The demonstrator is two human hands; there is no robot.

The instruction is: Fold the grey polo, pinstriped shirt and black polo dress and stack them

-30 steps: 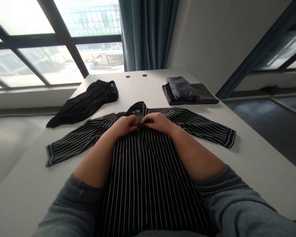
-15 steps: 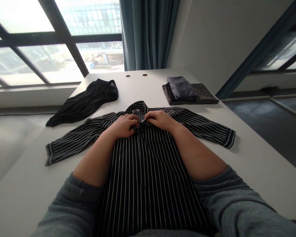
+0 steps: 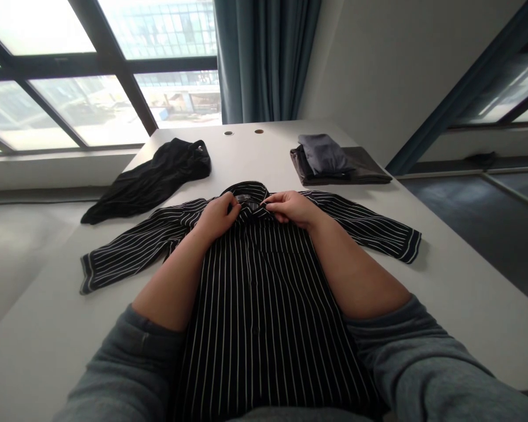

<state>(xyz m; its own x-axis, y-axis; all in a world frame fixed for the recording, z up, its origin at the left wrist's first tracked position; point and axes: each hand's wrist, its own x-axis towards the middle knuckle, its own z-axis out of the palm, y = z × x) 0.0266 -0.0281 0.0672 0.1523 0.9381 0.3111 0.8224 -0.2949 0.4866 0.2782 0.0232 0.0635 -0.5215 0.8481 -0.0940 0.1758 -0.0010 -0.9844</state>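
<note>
A black shirt with white stripes (image 3: 255, 293) lies front up on the white table (image 3: 250, 158), its sleeves spread to both sides and its lower part nearest me. Both hands are at its collar (image 3: 245, 189). My left hand (image 3: 219, 217) is closed on the collar's left side, the fingers curled and partly hidden. With thumb and forefinger, my right hand (image 3: 291, 208) pinches the collar's right edge. Between the hands the neck opening shows, with a pale label inside it.
A crumpled black garment (image 3: 158, 176) lies at the table's far left. Folded dark clothes (image 3: 325, 158), grey on top, are stacked at the far right. Behind the table are a window (image 3: 88, 111) and a blue-green curtain (image 3: 266, 64).
My hands have moved slightly apart along the collar, the left one outward and the right one a little to the right. The collar now looks rounder and spread wider.
</note>
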